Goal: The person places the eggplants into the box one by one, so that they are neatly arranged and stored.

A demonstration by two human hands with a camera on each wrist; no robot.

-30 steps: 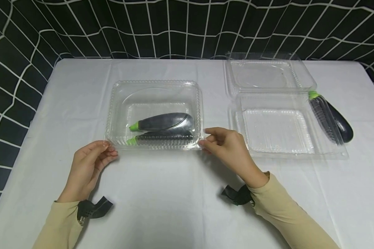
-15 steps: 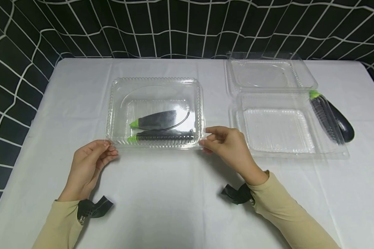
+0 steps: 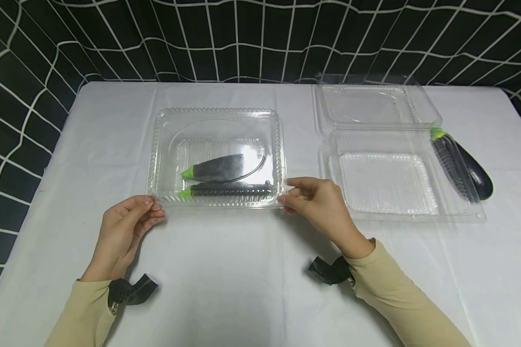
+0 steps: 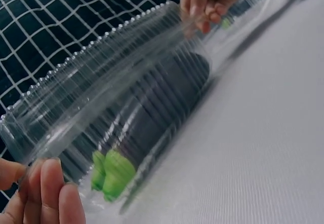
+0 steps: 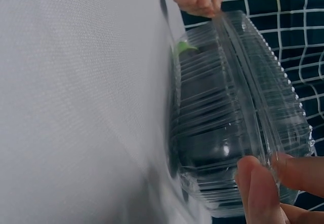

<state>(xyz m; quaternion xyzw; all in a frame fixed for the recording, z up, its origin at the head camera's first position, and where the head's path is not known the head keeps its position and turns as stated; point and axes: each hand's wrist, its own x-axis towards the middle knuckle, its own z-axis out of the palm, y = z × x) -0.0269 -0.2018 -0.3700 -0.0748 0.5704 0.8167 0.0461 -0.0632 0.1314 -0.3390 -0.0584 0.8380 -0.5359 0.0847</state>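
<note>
A clear plastic clamshell container (image 3: 219, 127) stands left of centre on the table, its lid folded over the base. Through the plastic show two dark eggplants with green stem ends, the rear eggplant (image 3: 217, 167) and the front eggplant (image 3: 230, 189), lying side by side. At the near left corner my left hand (image 3: 123, 231) pinches the rim between thumb and fingers. My right hand (image 3: 319, 207) pinches the rim at the near right corner. In the left wrist view, green stem ends (image 4: 117, 173) press close to the ribbed wall. Glare hides part of the rear eggplant.
A second clamshell container (image 3: 386, 183) lies unfolded on the right, its lid (image 3: 364, 103) toward the back edge. Another eggplant (image 3: 471, 168) rests at its right side, partly seen through the plastic. White cloth covers the table (image 3: 226, 284); a white net (image 3: 260, 48) hangs behind.
The container's lid has tilted slightly and its far edge sits a little farther back. Glare now covers part of the rear eggplant. Both hands keep nearly the same place and grip.
</note>
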